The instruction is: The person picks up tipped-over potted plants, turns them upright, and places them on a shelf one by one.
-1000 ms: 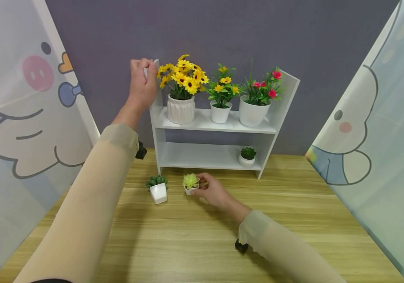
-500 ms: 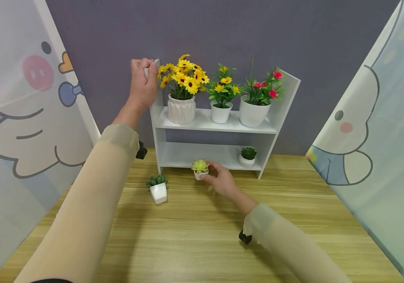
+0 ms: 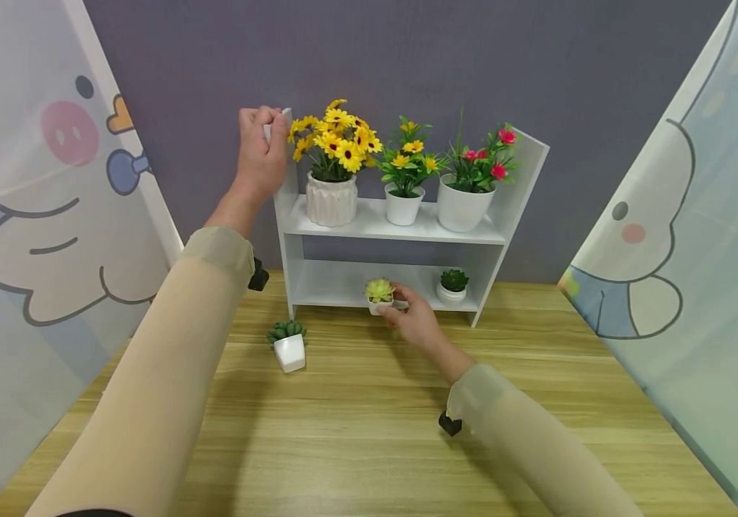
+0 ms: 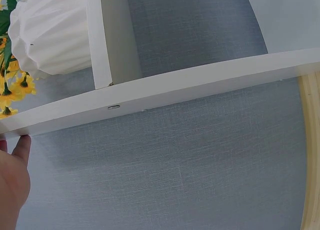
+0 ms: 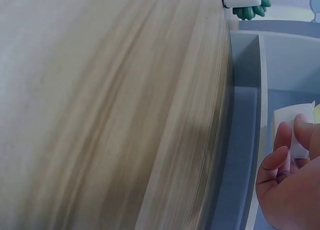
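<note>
My left hand grips the top of the left side panel of a white two-tier shelf. In the left wrist view its fingers meet that panel's edge. With thumb and fingers my right hand pinches a small white pot holding a light-green succulent, at the front edge of the lower tier. The right wrist view shows the white pot between thumb and fingers; the plant is mostly cut off there. A dark-green succulent in a white pot lies tipped over on the table, left of the right hand.
Along the upper tier stand yellow daisies in a ribbed pot, a smaller yellow-flowered plant and a pink-flowered plant. A round-potted succulent sits at the lower tier's right end. The wooden table extends in front.
My right hand has carried the light-green succulent from the tabletop rightward and away from me, up to the lower tier's front edge. The left hand has stayed on the side panel.
</note>
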Motion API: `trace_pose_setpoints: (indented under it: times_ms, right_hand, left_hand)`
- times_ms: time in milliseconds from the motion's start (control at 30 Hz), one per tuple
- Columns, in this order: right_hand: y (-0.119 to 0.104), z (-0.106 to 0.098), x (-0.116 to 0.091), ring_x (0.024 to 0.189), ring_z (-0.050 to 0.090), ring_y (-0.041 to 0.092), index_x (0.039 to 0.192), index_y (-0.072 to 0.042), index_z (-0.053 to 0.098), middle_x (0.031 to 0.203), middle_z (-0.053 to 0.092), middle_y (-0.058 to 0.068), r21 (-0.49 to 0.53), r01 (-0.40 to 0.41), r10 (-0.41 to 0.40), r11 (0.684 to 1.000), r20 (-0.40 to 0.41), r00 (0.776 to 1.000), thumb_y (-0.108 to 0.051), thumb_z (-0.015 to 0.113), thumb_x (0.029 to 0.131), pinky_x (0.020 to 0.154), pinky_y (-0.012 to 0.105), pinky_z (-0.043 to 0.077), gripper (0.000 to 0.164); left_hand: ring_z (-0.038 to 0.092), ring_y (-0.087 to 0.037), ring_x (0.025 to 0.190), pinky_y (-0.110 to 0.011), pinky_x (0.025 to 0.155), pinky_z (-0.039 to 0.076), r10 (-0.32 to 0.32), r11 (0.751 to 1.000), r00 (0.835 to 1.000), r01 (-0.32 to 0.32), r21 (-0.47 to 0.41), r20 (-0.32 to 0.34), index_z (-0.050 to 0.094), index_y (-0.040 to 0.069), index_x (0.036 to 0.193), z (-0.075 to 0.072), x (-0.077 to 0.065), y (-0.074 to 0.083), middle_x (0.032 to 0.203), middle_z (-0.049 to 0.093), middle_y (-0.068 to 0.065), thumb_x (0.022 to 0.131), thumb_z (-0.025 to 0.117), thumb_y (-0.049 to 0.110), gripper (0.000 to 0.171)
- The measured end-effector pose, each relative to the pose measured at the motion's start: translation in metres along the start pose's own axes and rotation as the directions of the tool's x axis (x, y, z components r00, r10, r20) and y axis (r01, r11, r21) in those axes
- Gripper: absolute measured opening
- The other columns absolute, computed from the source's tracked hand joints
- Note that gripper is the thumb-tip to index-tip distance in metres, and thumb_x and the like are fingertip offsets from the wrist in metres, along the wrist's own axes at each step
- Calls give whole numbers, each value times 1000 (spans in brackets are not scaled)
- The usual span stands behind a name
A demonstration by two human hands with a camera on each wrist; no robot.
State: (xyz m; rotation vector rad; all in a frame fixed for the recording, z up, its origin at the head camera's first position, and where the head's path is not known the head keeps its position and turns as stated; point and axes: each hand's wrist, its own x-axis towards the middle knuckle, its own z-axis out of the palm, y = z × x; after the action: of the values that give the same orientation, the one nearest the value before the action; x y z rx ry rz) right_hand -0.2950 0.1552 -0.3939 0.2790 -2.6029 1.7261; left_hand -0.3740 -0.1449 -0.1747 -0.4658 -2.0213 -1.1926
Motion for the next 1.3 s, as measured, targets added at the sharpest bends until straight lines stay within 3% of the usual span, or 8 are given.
trace_pose_setpoints:
  times_ms: [133,533,767,900,1200,1300]
  right_hand:
    - [2,-3,3,97,76,32,165,-12,47,159,56,21,-16,-16,16,1000,-10,1000,-19,73,107,93,51,63,64]
    - [9,-7,17,91,75,29,167,-14,43,161,52,20,-29,-39,39,999,-7,999,-26,70,109,89,49,63,65]
    - [10,-7,24,91,75,33,168,-14,40,162,51,20,-54,-44,43,998,-5,999,-28,69,110,73,33,56,67]
    - [8,-7,26,90,76,33,169,-14,39,164,50,18,-72,-49,49,996,0,999,-30,69,110,71,28,53,67]
    - [5,-4,27,88,74,34,169,-14,39,163,52,18,-55,-45,46,997,13,999,-27,69,110,78,40,59,67]
    - [4,-3,28,88,74,35,169,-14,38,163,52,18,-58,-44,45,997,12,999,-27,69,110,77,39,59,68]
  left_hand:
    - [43,-10,118,-25,93,32,-5,1000,1000,5,2,-1,41,23,101,0,-1,0,117,25,9,118,39,38,23]
    - [39,-6,109,-26,91,31,5,1000,1000,-5,-11,-6,41,23,100,0,-1,0,116,25,10,118,39,37,23]
    - [42,-7,115,-26,92,31,0,1000,1000,0,-14,-4,40,24,100,1,-1,1,115,24,10,118,39,37,22]
    - [40,-6,112,-26,91,30,10,1000,1000,-10,-19,-6,40,24,100,1,0,1,115,24,10,118,39,35,22]
    - [41,-7,115,-25,92,32,-9,1000,1000,9,-5,-3,41,24,101,1,0,1,117,25,10,118,40,36,22]
    - [41,-6,115,-25,92,33,-18,1000,1000,18,3,-2,42,24,102,1,0,1,118,26,10,118,39,38,21]
